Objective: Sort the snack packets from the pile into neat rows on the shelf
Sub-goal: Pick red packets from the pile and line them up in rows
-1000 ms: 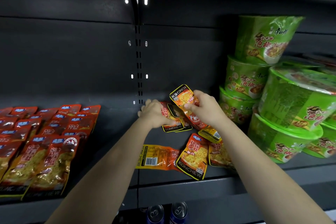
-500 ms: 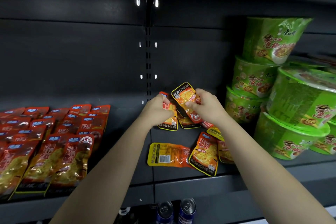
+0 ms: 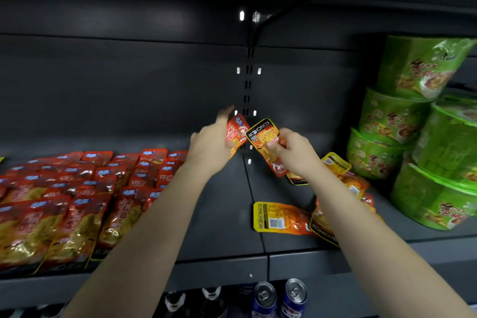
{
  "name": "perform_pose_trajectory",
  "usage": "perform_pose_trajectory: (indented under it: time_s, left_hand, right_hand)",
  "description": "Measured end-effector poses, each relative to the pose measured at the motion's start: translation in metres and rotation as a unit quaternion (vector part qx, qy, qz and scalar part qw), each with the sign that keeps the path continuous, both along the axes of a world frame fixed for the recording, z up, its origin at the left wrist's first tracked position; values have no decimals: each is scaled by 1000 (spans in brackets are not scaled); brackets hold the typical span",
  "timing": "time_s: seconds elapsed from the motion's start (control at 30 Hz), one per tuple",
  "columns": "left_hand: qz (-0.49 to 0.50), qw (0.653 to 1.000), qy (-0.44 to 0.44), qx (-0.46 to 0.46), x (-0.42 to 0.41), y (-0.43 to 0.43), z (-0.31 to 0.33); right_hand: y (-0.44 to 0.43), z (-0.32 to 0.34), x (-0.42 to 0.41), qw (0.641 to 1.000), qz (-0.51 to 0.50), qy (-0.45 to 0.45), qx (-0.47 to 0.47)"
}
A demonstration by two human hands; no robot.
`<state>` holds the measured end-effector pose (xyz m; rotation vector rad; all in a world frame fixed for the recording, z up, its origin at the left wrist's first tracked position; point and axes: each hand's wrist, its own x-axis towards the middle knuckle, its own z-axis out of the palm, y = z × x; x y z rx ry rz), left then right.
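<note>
Hands meet at the centre of the frame, in front of the dark back wall of the shelf (image 3: 222, 217). The left hand (image 3: 210, 146) holds a red packet (image 3: 237, 132) against its palm, with the forefinger stretched up along the packet's left edge; motion blur hides how the other fingers lie. The right hand (image 3: 295, 156) pinches a black-edged orange packet (image 3: 264, 137) between thumb and curled fingers, its printed face towards the camera and tilted. The two packets touch at their near edges, both lifted clear of the shelf floor.

Below and right of the right hand lies the pile (image 3: 343, 183) of loose packets, partly covered by the right forearm. A yellow packet (image 3: 277, 218) lies flat, back side up, at the pile's left edge.

In the lower left of the frame, rows of red packets (image 3: 77, 201) lie overlapping from the front edge towards the back wall. At the right edge stand stacked green noodle bowls (image 3: 402, 116). Tops of cans (image 3: 280, 297) show at the bottom centre, under the shelf.
</note>
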<state>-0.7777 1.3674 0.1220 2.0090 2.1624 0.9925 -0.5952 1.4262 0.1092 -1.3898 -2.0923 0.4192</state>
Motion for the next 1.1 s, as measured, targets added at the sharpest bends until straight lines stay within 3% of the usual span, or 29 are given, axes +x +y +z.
perform_pose_trajectory:
  time_s: [0.27,0.63,0.87,1.1]
  left_hand:
    - [94,989,117,17,-50,-10,5]
    - [141,982,126,2,-97,-20,4]
    - [128,983,132,-9,-106,-23,0]
    - [118,987,111,-15,-110,-25,-3]
  right_hand:
    - [-9,2,-45,998,16,56,-34]
    - [-6,-11,-103,972,11,183,-144]
    - [2,-27,-126,961,7,157,-227]
    - [-1,-36,-139,984,-17,50,-173]
